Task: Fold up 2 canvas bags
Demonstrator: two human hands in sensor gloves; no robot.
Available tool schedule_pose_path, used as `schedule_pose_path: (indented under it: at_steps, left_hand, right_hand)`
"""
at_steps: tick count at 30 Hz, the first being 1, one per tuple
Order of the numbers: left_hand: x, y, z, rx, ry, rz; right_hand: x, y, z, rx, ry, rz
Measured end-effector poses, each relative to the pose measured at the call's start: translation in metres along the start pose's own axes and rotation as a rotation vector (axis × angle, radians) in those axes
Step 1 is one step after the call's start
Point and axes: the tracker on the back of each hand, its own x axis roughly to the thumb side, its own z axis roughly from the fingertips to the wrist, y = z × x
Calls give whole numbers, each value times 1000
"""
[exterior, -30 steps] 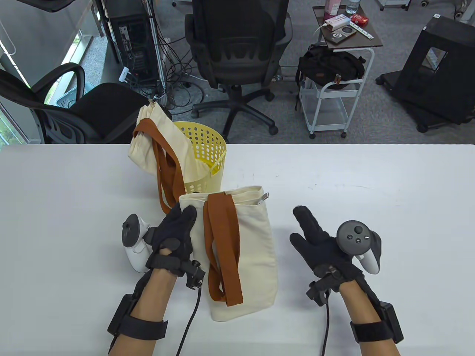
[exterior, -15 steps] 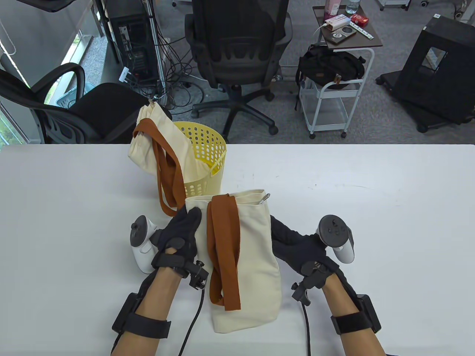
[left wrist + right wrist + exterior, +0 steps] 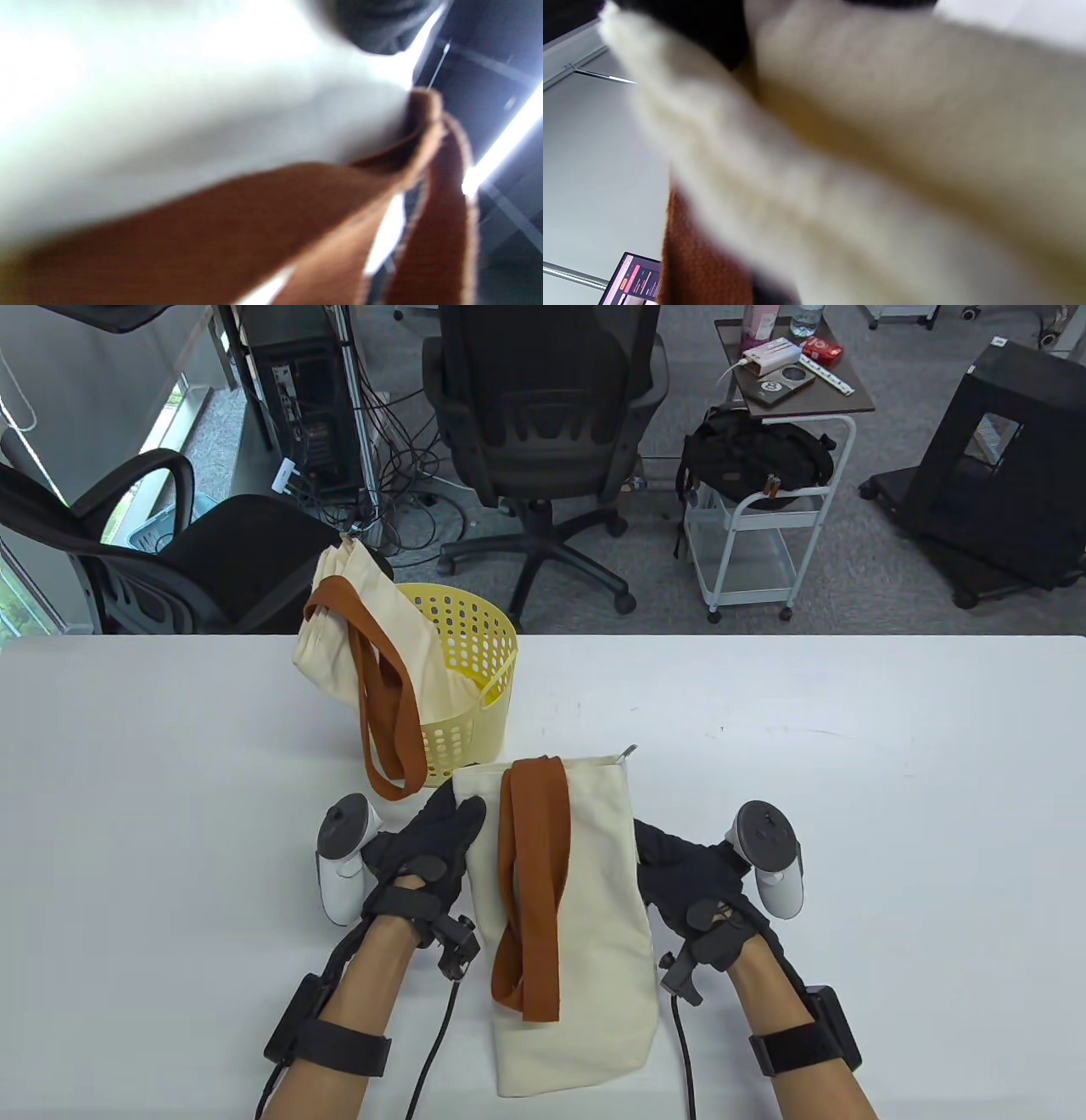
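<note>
A: The cream canvas bag with the rust-brown straps (image 3: 585, 899) has gone narrower since a moment ago, and it has slid a little to the right on the white table (image 3: 848, 780). It sits in front of the person, between the two hands.

B: Yes, and the left gloved hand (image 3: 424, 857) came along with it. It grips the bag's upper left edge, fingers (image 3: 462, 814) curled over the cloth.

A: And the right gloved hand (image 3: 687, 874)? A second back it lay off to the side with fingers spread.

B: Now it is pressed against the bag's right edge, fingertips hidden behind the cloth. It looks to be holding that side, though from above I cannot tell how tightly.

A: The brown straps (image 3: 530, 891) lie down the middle of the bag.

B: The second cream canvas bag (image 3: 356, 645) hasn't budged, draped over the yellow perforated plastic basket (image 3: 475, 678) behind.

A: Anything more from the wrist cameras?

B: Blurred, both. The left one shows cream cloth (image 3: 169, 127) close up with the strap (image 3: 428, 169) looping free against the ceiling. The right one shows cloth (image 3: 882, 148) filling the frame, a dark glove patch (image 3: 704, 29) at the top, and a corner of a lit screen (image 3: 634, 279) the table camera never catches.
</note>
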Motion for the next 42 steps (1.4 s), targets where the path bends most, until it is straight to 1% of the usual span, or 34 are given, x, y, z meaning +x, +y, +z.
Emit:
schedule_pose_path:
  at_steps: [1,3,5,7,8,9,10,12,13,14,15,16,18,20,21,23,26,29,31,34,36,39,42]
  left_hand:
    - [3,3,1,9,6,-96]
    - [9,7,5,27,5,-196]
    - [16,6,9,47,-3,-207]
    - [27,0,13,25,-30,-198]
    - [35,-7,15,1,-49,-215]
    - [46,-18,21,19,-45,-274]
    - [55,-26,26,58,-65,-341]
    - [77,-51,41,174,-99,-562]
    - [87,-64,47,198,-129,-670]
    - [95,-77,53,208,-137,-762]
    - [103,-92,59,195,-130,-838]
    - [104,-98,60,172,-136,-852]
    - [101,-116,60,113,-110,-822]
    - [94,-122,56,74,-71,-834]
    - [90,-124,54,61,-57,-832]
    - [82,-125,50,46,-44,-811]
    - [75,-126,47,18,-28,-715]
    - [69,-126,45,29,-9,-631]
    - [66,-125,43,56,-1,-612]
    - [62,-121,41,106,8,-583]
    - [60,-117,40,135,-5,-550]
    - [61,-114,40,144,-4,-545]
    - [61,-107,39,166,-25,-507]
  right_hand:
    - [0,-1,1,-3,-10,-5]
    - [1,-3,2,-13,-24,-19]
    - [1,-4,2,-14,-30,-23]
    - [1,-4,3,-17,-29,-8]
    - [1,-4,3,-18,-28,3]
    - [1,-3,3,-18,-29,4]
    - [1,-3,3,-23,-29,9]
    - [2,-3,3,-34,-30,27]
    - [3,-2,4,-39,-33,38]
    - [4,-2,4,-43,-35,45]
    - [5,-1,4,-50,-39,51]
    - [6,0,5,-53,-41,58]
    - [11,3,6,-83,-48,113]
    - [16,7,8,-107,-57,155]
    - [18,9,9,-120,-58,167]
    - [22,16,12,-185,-29,191]
    - [28,25,16,-253,-27,249]
    - [36,33,17,-290,-43,323]
    - [41,38,18,-311,-68,399]
    - [48,44,19,-308,-101,487]
    - [50,46,19,-297,-114,498]
    - [49,45,19,-282,-115,484]
    - [46,39,19,-285,-106,420]
